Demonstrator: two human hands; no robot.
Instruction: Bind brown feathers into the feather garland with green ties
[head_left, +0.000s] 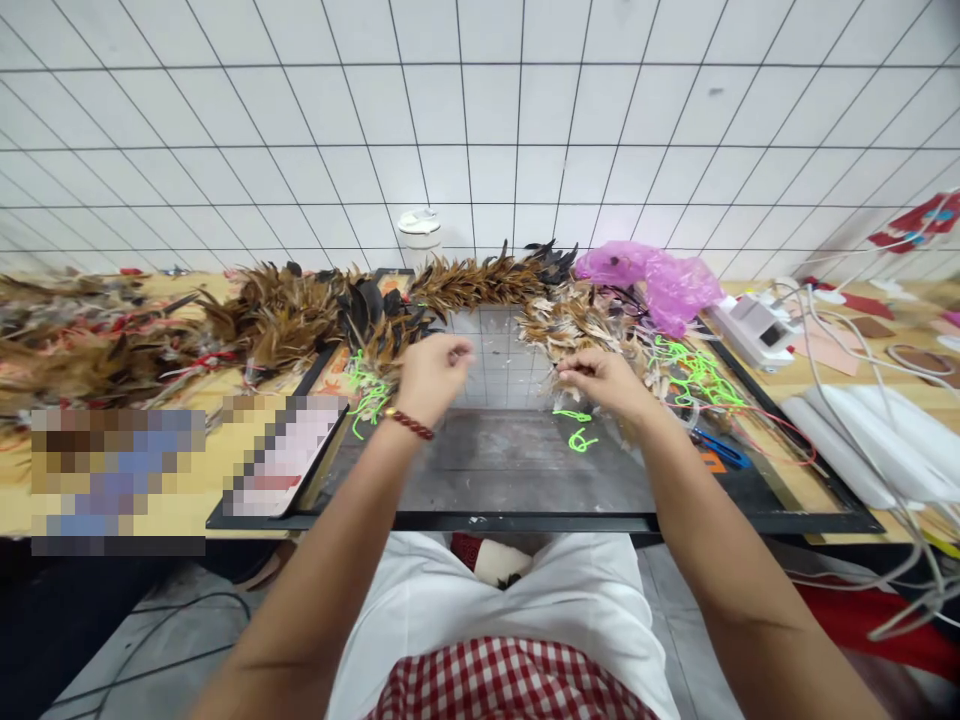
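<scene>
Both my hands are raised over a dark cutting mat (510,470) on a wooden table. My left hand (431,375), with a red bead bracelet at the wrist, has its fingers curled closed near a clump of brown and black feathers (375,325). My right hand (604,382) pinches a small bunch of pale brown feathers (570,325). What my left fingers hold is too small to make out. A long band of brown feathers (472,280) arches across the back of the mat. Neon green cord pieces (576,428) lie on the mat just under my right hand.
A big heap of feathers (97,340) covers the table's left side. A pink plastic bag (660,280), a white glue gun (754,330) with cables, blue scissors (720,450) and more green cord (697,375) lie right. A white cup (418,235) stands by the tiled wall.
</scene>
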